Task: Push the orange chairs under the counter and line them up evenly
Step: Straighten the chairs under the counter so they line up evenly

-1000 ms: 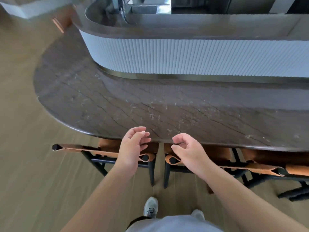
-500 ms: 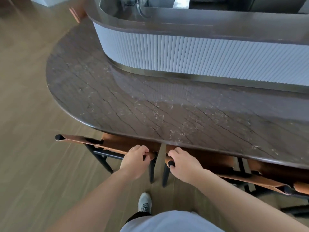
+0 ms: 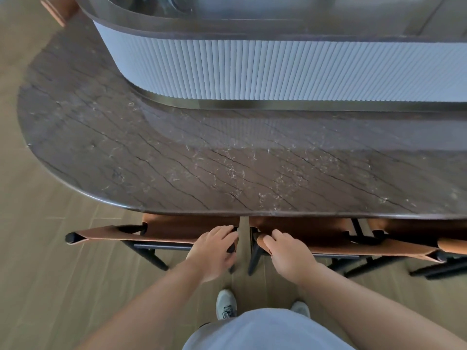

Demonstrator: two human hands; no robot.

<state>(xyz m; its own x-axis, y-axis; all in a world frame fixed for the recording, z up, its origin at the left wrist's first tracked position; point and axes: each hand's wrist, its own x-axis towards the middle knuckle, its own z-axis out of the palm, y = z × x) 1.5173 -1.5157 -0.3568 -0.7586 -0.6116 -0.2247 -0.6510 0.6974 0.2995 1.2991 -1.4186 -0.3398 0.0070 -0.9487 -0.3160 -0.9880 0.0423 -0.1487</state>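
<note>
Two orange leather chairs with black frames stand side by side, mostly tucked under the dark stone counter (image 3: 227,173). My left hand (image 3: 214,251) grips the right end of the left chair's backrest (image 3: 126,234). My right hand (image 3: 288,256) grips the left end of the middle chair's backrest (image 3: 353,245). A narrow gap separates the two chairs between my hands. A third orange chair (image 3: 452,246) shows at the right edge, partly hidden by the counter.
A white ribbed upper bar (image 3: 278,72) rises behind the counter. Wooden floor (image 3: 50,286) lies to the left and below. My shoes (image 3: 226,304) stand just behind the chairs. Another orange object (image 3: 59,8) sits at top left.
My hands dropped from above the counter edge onto the chair backrests and closed on them. The view has moved nearer to the counter.
</note>
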